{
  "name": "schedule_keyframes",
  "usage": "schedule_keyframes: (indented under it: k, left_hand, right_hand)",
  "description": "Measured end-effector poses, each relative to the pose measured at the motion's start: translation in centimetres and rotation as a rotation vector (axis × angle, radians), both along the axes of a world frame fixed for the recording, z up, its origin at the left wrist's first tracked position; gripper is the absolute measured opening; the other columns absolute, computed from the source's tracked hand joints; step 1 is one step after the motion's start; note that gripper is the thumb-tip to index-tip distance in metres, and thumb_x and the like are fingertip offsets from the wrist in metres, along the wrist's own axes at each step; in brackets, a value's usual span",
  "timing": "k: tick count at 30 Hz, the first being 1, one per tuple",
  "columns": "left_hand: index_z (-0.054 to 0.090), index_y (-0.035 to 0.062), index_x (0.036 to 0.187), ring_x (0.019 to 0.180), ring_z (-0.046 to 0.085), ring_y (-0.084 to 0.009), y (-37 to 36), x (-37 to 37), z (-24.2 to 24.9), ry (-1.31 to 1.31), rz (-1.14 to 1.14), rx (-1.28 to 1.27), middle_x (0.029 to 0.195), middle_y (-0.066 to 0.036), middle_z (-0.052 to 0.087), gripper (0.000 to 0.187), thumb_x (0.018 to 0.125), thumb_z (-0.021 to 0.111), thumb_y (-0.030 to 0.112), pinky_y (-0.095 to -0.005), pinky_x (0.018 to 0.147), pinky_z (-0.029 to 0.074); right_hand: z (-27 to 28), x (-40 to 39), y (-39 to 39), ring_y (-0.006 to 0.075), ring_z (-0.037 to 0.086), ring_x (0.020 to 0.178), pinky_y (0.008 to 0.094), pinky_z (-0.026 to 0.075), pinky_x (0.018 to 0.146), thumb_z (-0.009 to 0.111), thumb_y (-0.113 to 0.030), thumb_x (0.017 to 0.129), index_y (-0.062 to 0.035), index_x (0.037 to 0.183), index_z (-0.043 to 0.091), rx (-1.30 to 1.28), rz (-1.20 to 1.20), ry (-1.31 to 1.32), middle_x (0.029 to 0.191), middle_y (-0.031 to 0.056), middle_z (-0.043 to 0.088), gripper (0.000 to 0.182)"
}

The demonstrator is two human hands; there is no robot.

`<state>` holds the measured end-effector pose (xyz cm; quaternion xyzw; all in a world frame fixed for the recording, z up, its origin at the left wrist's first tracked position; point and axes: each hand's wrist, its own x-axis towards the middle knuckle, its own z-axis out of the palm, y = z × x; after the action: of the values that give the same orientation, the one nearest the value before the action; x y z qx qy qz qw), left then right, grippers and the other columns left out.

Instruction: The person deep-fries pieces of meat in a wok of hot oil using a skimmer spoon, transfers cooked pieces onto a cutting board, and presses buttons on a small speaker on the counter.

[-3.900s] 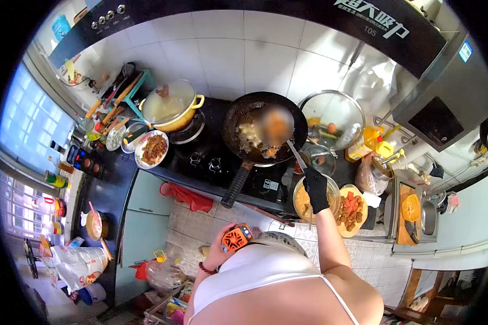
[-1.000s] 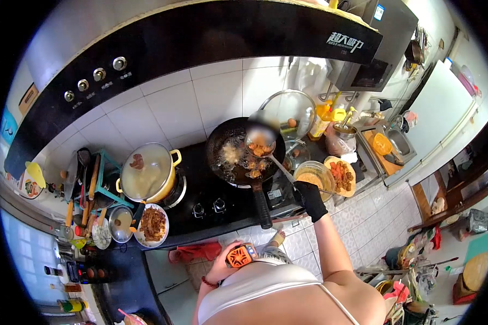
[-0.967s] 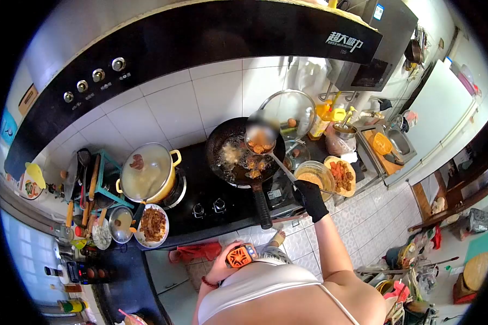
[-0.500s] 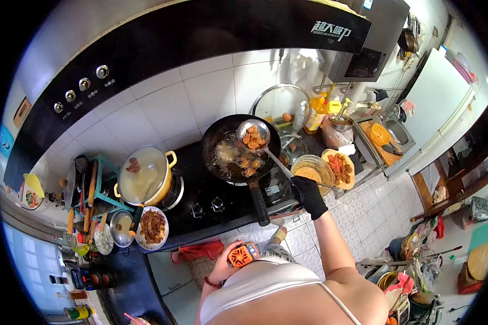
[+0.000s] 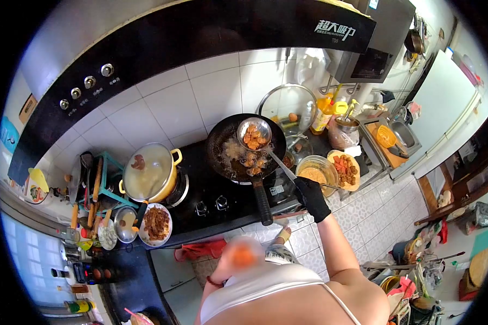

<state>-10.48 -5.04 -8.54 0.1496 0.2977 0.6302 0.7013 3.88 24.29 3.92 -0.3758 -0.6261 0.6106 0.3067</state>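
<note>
My right hand (image 5: 312, 200), in a black glove, is closed around the long handle of a skimmer (image 5: 254, 133). The skimmer's bowl holds several browned fried pieces (image 5: 253, 137) over the wok (image 5: 220, 127). More pieces float in the bubbling oil (image 5: 235, 154) below. The wok's black handle (image 5: 263, 203) points toward me, touched by neither hand. My left hand (image 5: 230, 264) is at my waist, closed around an orange-and-black device (image 5: 243, 257), now smeared by motion. Right of the wok stand a bowl of orange-brown batter (image 5: 313, 174) and a plate of red and brown pieces (image 5: 346, 170).
A yellow pot (image 5: 151, 172) stands on the left burner, a plate of browned food (image 5: 155, 225) near the counter edge. A glass lid (image 5: 288, 108) leans on the tiles beside a sauce bottle (image 5: 322, 115). The black range hood (image 5: 211, 40) hangs above.
The whole view has shifted slightly right and down. The device in my left hand has gone from sharp to blurred. My right hand still holds the skimmer of fried pieces over the wok.
</note>
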Motion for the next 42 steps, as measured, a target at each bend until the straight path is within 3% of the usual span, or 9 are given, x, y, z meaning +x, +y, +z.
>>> schedule_keyframes:
  k: [6, 16, 18, 21, 24, 27, 31, 37, 42]
  left_hand:
    - [0.042, 0.0012, 0.127, 0.111, 0.052, -0.0261, -0.6, -0.7, -0.4, 0.300, -0.061, 0.070, 0.120, -0.015, 0.052, 0.051, 0.095, 0.043, 0.040, -0.0409, 0.096, 0.042]
    - [0.045, 0.0049, 0.128, 0.119, 0.048, -0.0262, -0.8, -0.4, 1.5, 0.605, -0.042, 0.056, 0.128, -0.013, 0.048, 0.053, 0.082, 0.068, 0.017, -0.0399, 0.099, 0.041]
    - [0.045, 0.0047, 0.128, 0.118, 0.049, -0.0265, -0.8, -0.2, 0.7, 0.569, -0.064, 0.028, 0.128, -0.014, 0.048, 0.052, 0.083, 0.067, 0.018, -0.0403, 0.099, 0.041]
    - [0.042, 0.0038, 0.130, 0.118, 0.049, -0.0274, -0.1, -0.6, -1.5, 0.264, -0.119, 0.056, 0.130, -0.015, 0.047, 0.050, 0.088, 0.060, 0.023, -0.0426, 0.099, 0.042]
    - [0.038, 0.0029, 0.132, 0.120, 0.048, -0.0287, -0.1, -0.1, 0.1, -0.037, -0.100, 0.150, 0.132, -0.016, 0.044, 0.050, 0.092, 0.052, 0.030, -0.0453, 0.100, 0.041]
    - [0.036, 0.0026, 0.134, 0.121, 0.048, -0.0293, -0.2, -0.1, 0.2, 0.086, -0.115, 0.178, 0.134, -0.016, 0.043, 0.052, 0.095, 0.046, 0.035, -0.0466, 0.100, 0.041]
    - [0.038, 0.0026, 0.132, 0.119, 0.049, -0.0285, -0.3, 0.0, -0.7, 0.067, -0.099, 0.155, 0.133, -0.016, 0.044, 0.051, 0.092, 0.053, 0.030, -0.0451, 0.100, 0.042]
    - [0.045, 0.0032, 0.129, 0.119, 0.049, -0.0262, -1.2, -0.8, -4.6, 0.537, -0.101, 0.050, 0.130, -0.014, 0.048, 0.061, 0.076, 0.073, 0.013, -0.0398, 0.099, 0.042]
    - [0.047, 0.0048, 0.130, 0.120, 0.050, -0.0232, -1.6, 0.7, 9.1, 1.082, 0.097, 0.048, 0.130, -0.013, 0.051, 0.069, 0.070, 0.079, 0.010, -0.0351, 0.100, 0.041]
  right_hand:
    - [-3.4, 0.1, 0.8, 0.0089, 0.042, 0.045, 0.0249, 0.029, 0.042, 0.055, -0.019, 0.090, -0.0074, 0.074, 0.057, -0.298, 0.026, 0.000, 0.059, 0.0000, 0.051, 0.019]
    - [-5.7, 0.6, 1.6, 0.0093, 0.043, 0.047, 0.0256, 0.030, 0.043, 0.058, -0.024, 0.088, -0.0076, 0.079, 0.061, 0.158, 0.057, -0.019, 0.056, -0.0011, 0.049, 0.019]
    - [-7.7, 0.6, 2.1, 0.0076, 0.041, 0.047, 0.0242, 0.029, 0.043, 0.059, -0.026, 0.088, -0.0080, 0.076, 0.060, 0.139, 0.071, -0.094, 0.056, -0.0026, 0.047, 0.021]
    - [-7.9, 0.6, 2.0, 0.0249, 0.058, 0.055, 0.0353, 0.043, 0.050, 0.051, -0.019, 0.088, -0.0030, 0.086, 0.062, 0.303, 0.099, -0.246, 0.066, 0.0130, 0.059, 0.020]
    - [-5.2, 0.8, 1.3, 0.0196, 0.052, 0.051, 0.0324, 0.040, 0.047, 0.053, -0.019, 0.089, -0.0026, 0.085, 0.061, 0.133, 0.052, -0.082, 0.061, 0.0106, 0.053, 0.019]
    - [-1.1, 0.8, 0.2, 0.0225, 0.055, 0.053, 0.0340, 0.041, 0.048, 0.056, -0.016, 0.085, -0.0016, 0.086, 0.061, -0.008, 0.013, -0.015, 0.065, 0.0113, 0.056, 0.016]
    - [-8.4, 0.5, 2.9, 0.0070, 0.043, 0.048, 0.0233, 0.031, 0.044, 0.058, -0.022, 0.091, -0.0053, 0.087, 0.063, 0.485, 0.049, -0.050, 0.061, -0.0017, 0.051, 0.018]
    - [-7.8, 0.5, 2.6, 0.0328, 0.061, 0.073, 0.0416, 0.048, 0.062, 0.061, -0.010, 0.070, -0.0045, 0.092, 0.062, 0.539, 0.130, -0.299, 0.081, 0.0157, 0.063, 0.023]
    - [-1.1, -0.2, 0.2, 0.0169, 0.054, 0.050, 0.0308, 0.040, 0.047, 0.057, -0.018, 0.085, -0.0035, 0.087, 0.062, -0.154, 0.015, 0.021, 0.061, 0.0068, 0.056, 0.015]
